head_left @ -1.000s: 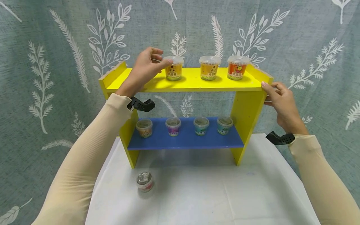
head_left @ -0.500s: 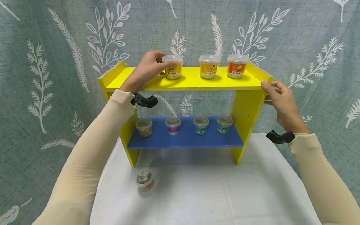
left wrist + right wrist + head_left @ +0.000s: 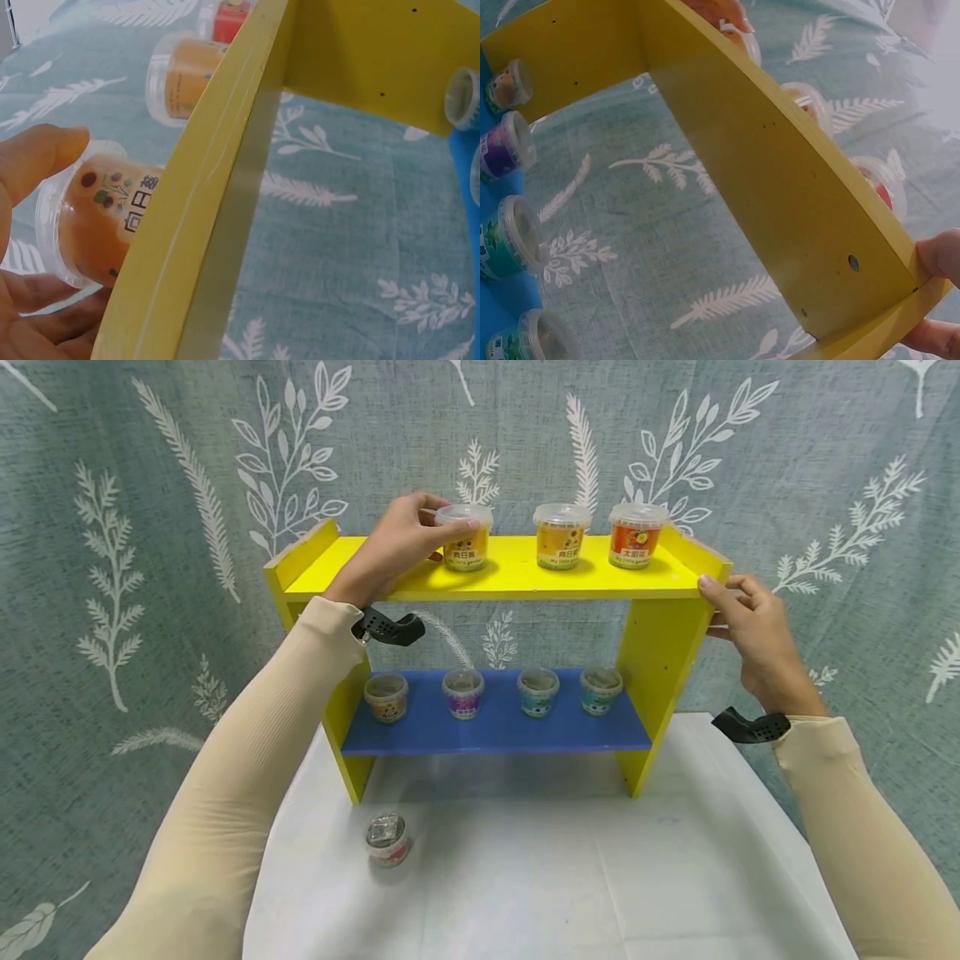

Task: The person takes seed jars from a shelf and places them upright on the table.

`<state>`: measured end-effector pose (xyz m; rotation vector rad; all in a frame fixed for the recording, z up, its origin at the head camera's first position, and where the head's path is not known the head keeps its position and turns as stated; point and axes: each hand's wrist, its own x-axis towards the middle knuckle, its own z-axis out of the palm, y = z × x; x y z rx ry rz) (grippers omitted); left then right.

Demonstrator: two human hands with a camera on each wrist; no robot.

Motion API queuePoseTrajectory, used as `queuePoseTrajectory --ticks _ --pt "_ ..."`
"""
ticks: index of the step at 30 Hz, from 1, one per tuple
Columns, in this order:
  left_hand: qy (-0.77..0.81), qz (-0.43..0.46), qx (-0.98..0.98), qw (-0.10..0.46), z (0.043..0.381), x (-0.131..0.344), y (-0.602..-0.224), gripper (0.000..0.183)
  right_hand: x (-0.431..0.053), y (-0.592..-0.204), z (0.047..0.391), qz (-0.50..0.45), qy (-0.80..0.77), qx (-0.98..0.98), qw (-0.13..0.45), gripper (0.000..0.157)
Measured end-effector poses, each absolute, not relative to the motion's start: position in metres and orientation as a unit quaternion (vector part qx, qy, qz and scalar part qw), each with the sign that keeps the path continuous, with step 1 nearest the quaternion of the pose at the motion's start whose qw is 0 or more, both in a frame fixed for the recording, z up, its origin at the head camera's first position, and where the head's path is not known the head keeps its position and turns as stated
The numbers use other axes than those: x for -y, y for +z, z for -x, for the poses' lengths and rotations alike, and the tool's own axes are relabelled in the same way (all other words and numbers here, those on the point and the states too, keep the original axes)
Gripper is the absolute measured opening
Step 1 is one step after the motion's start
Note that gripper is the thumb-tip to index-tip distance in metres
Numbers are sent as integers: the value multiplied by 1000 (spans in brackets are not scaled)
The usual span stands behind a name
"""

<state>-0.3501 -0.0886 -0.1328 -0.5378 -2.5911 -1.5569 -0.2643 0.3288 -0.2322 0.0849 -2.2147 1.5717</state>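
My left hand (image 3: 401, 539) holds a lidded plastic cup (image 3: 465, 552) with a yellow label, which stands upright on the top board. Its thumb lies across the front near the lid; the other fingers reach behind and are partly hidden. In the left wrist view the same cup (image 3: 101, 217) sits between thumb and fingers. At the right end, my right hand (image 3: 757, 635) grips the upper corner of the yellow shelf (image 3: 420, 595), thumb on the front edge. Another yellow-labelled cup (image 3: 561, 547) and a red-labelled cup (image 3: 634, 547) stand to the right on the top board.
On the blue lower board (image 3: 495, 739) stand an orange cup (image 3: 387, 703), a purple cup (image 3: 463, 697) and two teal cups, one at the middle (image 3: 537, 696). A red-and-clear cup (image 3: 387, 842) rests on the white tabletop (image 3: 540, 868). A patterned curtain (image 3: 187, 560) hangs behind.
My left hand has moved slightly lower and its thumb has come further across the yellow-labelled cup's front. The right hand stays on the shelf corner.
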Motion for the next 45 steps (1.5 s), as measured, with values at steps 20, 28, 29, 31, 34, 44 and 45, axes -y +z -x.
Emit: queuePoseTrajectory --ticks 20,28,29,31,34,44,45 --pt "-512 198 832 78 335 103 -135 76 -330 -234 265 -43 613 758 217 35" --pt "-516 216 823 93 318 108 -136 72 -331 -235 265 -47 611 759 218 33" --pt "-516 220 822 96 316 109 -136 72 -331 -235 265 -49 612 759 219 33" --pt "-512 223 823 100 310 110 -137 71 -331 -235 266 -52 612 758 220 32" --pt "-505 224 827 104 303 111 -138 71 -332 -235 267 -59 617 754 217 32" --pt "-512 239 819 96 285 111 -141 70 -334 -235 266 -57 614 760 205 31" --pt "-514 241 818 95 282 111 -141 69 -334 -235 266 -57 613 761 205 31"
